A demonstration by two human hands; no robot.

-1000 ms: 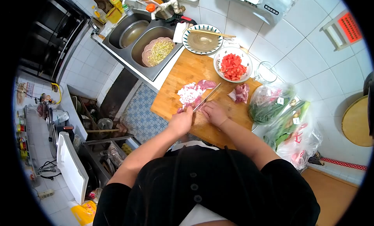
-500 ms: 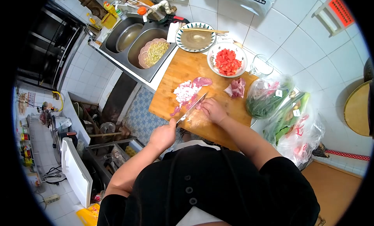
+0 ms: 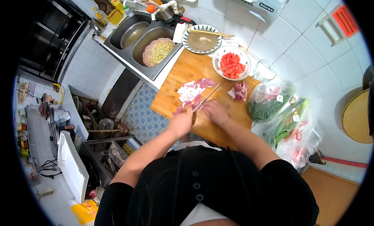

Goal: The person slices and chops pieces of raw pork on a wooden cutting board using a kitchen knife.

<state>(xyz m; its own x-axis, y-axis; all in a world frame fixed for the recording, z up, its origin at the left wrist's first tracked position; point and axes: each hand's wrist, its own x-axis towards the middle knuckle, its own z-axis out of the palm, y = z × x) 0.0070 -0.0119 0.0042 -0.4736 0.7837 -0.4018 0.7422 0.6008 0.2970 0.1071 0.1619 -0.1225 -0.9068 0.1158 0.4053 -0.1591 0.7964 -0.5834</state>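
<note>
My left hand (image 3: pixel 182 122) is closed round the handle of a kitchen knife (image 3: pixel 211 92), its blade slanting up and right over the wooden cutting board (image 3: pixel 175 72). Close beside the blade, my right hand (image 3: pixel 215 112) has its fingers curled down on raw meat, mostly hidden under them. Beyond the knife lies a heap of chopped pale fatty meat (image 3: pixel 189 92) with pink strips. A smooth pink meat piece (image 3: pixel 206 83) touches the heap's far side. Another chunk of raw meat (image 3: pixel 238 91) sits apart, to the right.
A bowl of chopped tomato (image 3: pixel 232 66) and a plate with chopsticks (image 3: pixel 201 40) stand at the board's far edge. Bean sprouts (image 3: pixel 160 52) fill a pink basket in the sink (image 3: pixel 138 50). Bagged green vegetables (image 3: pixel 269 101) and a glass (image 3: pixel 265 70) are to the right.
My left hand has moved right and up, bringing the knife closer to my right hand, its tip now farther up the board. The right hand stays on the meat. The view has shifted slightly.
</note>
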